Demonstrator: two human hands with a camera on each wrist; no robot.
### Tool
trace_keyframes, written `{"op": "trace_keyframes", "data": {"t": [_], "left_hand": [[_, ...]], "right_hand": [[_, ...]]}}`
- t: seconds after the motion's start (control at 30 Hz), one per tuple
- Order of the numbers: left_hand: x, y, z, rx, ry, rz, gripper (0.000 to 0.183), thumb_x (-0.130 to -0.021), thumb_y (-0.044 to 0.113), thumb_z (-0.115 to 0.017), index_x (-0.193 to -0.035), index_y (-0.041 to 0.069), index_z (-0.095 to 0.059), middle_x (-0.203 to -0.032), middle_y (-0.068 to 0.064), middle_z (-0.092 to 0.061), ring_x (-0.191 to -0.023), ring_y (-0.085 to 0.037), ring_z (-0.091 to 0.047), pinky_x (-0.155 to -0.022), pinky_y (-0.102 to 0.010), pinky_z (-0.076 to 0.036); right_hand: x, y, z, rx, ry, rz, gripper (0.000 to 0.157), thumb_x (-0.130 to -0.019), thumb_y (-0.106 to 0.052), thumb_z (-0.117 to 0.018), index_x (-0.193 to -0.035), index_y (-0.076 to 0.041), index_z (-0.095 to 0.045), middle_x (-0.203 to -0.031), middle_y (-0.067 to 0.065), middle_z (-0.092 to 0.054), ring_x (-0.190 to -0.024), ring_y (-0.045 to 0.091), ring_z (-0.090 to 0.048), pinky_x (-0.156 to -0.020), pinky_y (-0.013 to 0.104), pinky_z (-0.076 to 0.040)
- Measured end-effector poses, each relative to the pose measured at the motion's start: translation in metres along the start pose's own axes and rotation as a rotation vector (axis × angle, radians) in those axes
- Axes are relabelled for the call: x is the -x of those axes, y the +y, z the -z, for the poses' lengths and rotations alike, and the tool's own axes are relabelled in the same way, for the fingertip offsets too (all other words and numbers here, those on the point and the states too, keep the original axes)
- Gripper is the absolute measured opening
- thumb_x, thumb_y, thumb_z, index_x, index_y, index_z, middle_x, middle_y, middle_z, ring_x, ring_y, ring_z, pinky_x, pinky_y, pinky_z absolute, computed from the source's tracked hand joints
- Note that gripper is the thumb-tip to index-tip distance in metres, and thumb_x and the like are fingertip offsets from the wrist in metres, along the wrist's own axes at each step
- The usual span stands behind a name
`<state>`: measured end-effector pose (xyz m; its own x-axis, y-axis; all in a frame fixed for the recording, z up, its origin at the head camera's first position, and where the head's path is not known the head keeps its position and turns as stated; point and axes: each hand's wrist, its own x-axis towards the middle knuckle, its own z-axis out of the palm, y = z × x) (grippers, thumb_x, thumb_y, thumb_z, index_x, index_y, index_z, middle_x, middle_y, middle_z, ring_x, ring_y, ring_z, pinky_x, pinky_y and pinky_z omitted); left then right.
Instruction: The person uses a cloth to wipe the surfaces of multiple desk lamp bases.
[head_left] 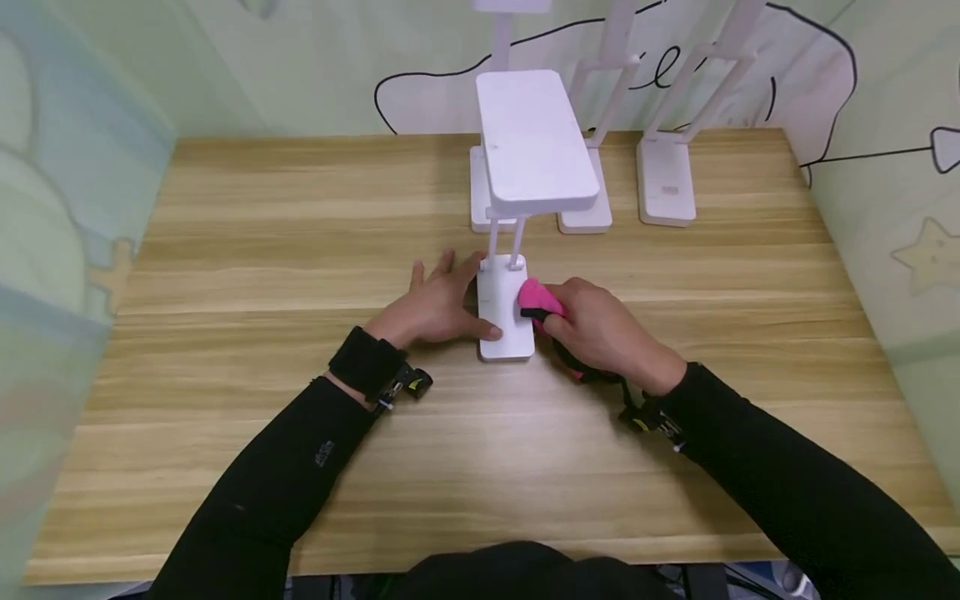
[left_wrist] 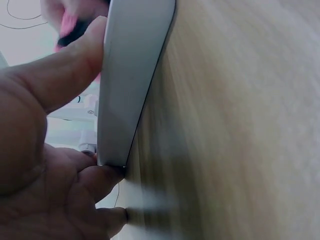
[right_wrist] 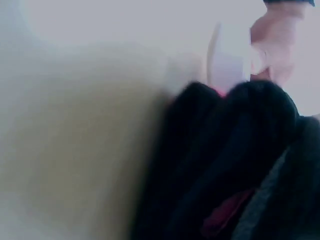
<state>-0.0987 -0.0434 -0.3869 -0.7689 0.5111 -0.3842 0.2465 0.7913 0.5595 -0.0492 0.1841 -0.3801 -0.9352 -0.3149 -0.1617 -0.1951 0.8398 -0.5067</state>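
Note:
A white desk lamp (head_left: pixel 536 142) stands at the middle of the table, its flat rectangular head above a slim two-rod stem. My left hand (head_left: pixel 435 310) steadies the lamp's base (head_left: pixel 501 312), thumb on its top near the left edge and fingers about its far left corner. From the right, my right hand (head_left: pixel 603 327) grips a pink and black cloth (head_left: pixel 536 297) and holds it against the base's right side. In the left wrist view the thumb (left_wrist: pixel 75 70) touches the base's edge. Dark bunched cloth (right_wrist: pixel 235 145) fills much of the blurred right wrist view.
More white lamps stand along the back edge, one with its base (head_left: pixel 666 187) at the right and another base (head_left: pixel 587 218) nearer the middle. Behind them rises a pale patterned wall (head_left: pixel 300 67). The wooden table (head_left: pixel 300 217) has its front edge close to the person's body.

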Motion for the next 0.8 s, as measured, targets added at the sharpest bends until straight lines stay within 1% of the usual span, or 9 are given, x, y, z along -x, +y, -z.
{"op": "trace_keyframes", "data": {"t": [0.07, 0.13, 0.2, 0.27, 0.33, 0.47, 0.57, 0.67, 0.8], "left_hand": [[0.001, -0.001, 0.001, -0.004, -0.001, -0.003, 0.114, -0.064, 0.062, -0.073, -0.151, 0.022, -0.010, -0.155, -0.006, -0.026, -0.146, -0.029, 0.003, -0.112, -0.059, 0.011], [0.001, -0.001, 0.001, -0.006, 0.001, -0.009, 0.114, -0.064, 0.062, -0.072, -0.151, 0.022, -0.010, -0.155, -0.005, -0.027, -0.146, -0.029, 0.003, -0.112, -0.059, 0.011], [0.001, -0.002, 0.001, -0.009, 0.006, -0.012, 0.113, -0.065, 0.063, -0.071, -0.151, 0.022, -0.010, -0.155, -0.006, -0.027, -0.146, -0.028, 0.003, -0.112, -0.060, 0.011], [0.000, -0.002, 0.001, -0.007, 0.009, -0.009, 0.113, -0.065, 0.063, -0.071, -0.151, 0.023, -0.010, -0.155, -0.007, -0.027, -0.146, -0.028, 0.002, -0.113, -0.060, 0.010], [-0.001, -0.002, 0.001, 0.000, 0.014, -0.010, 0.112, -0.065, 0.062, -0.071, -0.151, 0.022, -0.010, -0.155, -0.009, -0.026, -0.146, -0.028, 0.002, -0.113, -0.059, 0.011], [-0.001, -0.001, 0.002, 0.005, 0.011, -0.018, 0.113, -0.065, 0.061, -0.072, -0.151, 0.022, -0.010, -0.154, -0.011, -0.028, -0.146, -0.027, 0.002, -0.113, -0.059, 0.011], [0.000, -0.001, 0.003, 0.008, 0.003, -0.024, 0.112, -0.065, 0.061, -0.072, -0.151, 0.023, -0.010, -0.154, -0.011, -0.029, -0.146, -0.027, 0.002, -0.113, -0.058, 0.011], [-0.001, -0.001, 0.005, 0.010, -0.006, -0.025, 0.105, -0.070, 0.060, -0.068, -0.151, 0.024, -0.010, -0.153, -0.012, -0.030, -0.146, -0.027, 0.002, -0.113, -0.059, 0.010], [-0.002, -0.004, 0.009, -0.001, 0.019, -0.018, 0.089, -0.080, 0.057, -0.060, -0.150, 0.025, -0.016, -0.151, -0.012, -0.035, -0.146, -0.029, -0.004, -0.114, -0.060, 0.004]], "right_hand": [[0.003, 0.001, -0.001, 0.040, 0.063, 0.081, 0.034, -0.084, -0.014, -0.058, -0.118, -0.012, -0.064, -0.095, 0.009, -0.062, -0.080, 0.021, -0.056, -0.067, 0.036, -0.049], [-0.001, 0.002, 0.000, 0.063, 0.118, 0.145, 0.043, -0.085, -0.014, -0.059, -0.128, -0.015, -0.058, -0.104, 0.009, -0.061, -0.086, 0.022, -0.057, -0.073, 0.040, -0.051], [-0.009, 0.002, 0.003, 0.088, 0.138, 0.198, 0.043, -0.085, -0.013, -0.059, -0.128, -0.016, -0.058, -0.108, 0.010, -0.059, -0.088, 0.023, -0.057, -0.075, 0.041, -0.052], [-0.015, 0.001, 0.004, 0.113, 0.115, 0.231, 0.043, -0.085, -0.013, -0.060, -0.128, -0.017, -0.058, -0.107, 0.010, -0.058, -0.087, 0.023, -0.057, -0.075, 0.041, -0.052], [-0.013, 0.000, 0.005, 0.129, 0.069, 0.266, 0.044, -0.085, -0.013, -0.060, -0.129, -0.018, -0.058, -0.106, 0.009, -0.057, -0.086, 0.022, -0.056, -0.074, 0.038, -0.051], [0.010, -0.002, 0.006, 0.146, -0.022, 0.354, 0.045, -0.083, -0.017, -0.066, -0.128, -0.020, -0.059, -0.108, 0.006, -0.056, -0.084, 0.017, -0.055, -0.071, 0.032, -0.049], [0.020, -0.005, 0.007, 0.185, -0.032, 0.430, 0.045, -0.081, -0.020, -0.069, -0.126, -0.020, -0.060, -0.108, 0.005, -0.057, -0.084, 0.016, -0.054, -0.071, 0.031, -0.049], [0.012, -0.007, 0.009, 0.236, 0.003, 0.443, 0.043, -0.081, -0.021, -0.070, -0.124, -0.019, -0.062, -0.106, 0.006, -0.058, -0.086, 0.017, -0.055, -0.072, 0.033, -0.051], [-0.012, -0.010, 0.012, 0.259, 0.070, 0.396, 0.042, -0.082, -0.019, -0.069, -0.123, -0.017, -0.063, -0.102, 0.007, -0.058, -0.085, 0.019, -0.054, -0.074, 0.035, -0.051]]}}
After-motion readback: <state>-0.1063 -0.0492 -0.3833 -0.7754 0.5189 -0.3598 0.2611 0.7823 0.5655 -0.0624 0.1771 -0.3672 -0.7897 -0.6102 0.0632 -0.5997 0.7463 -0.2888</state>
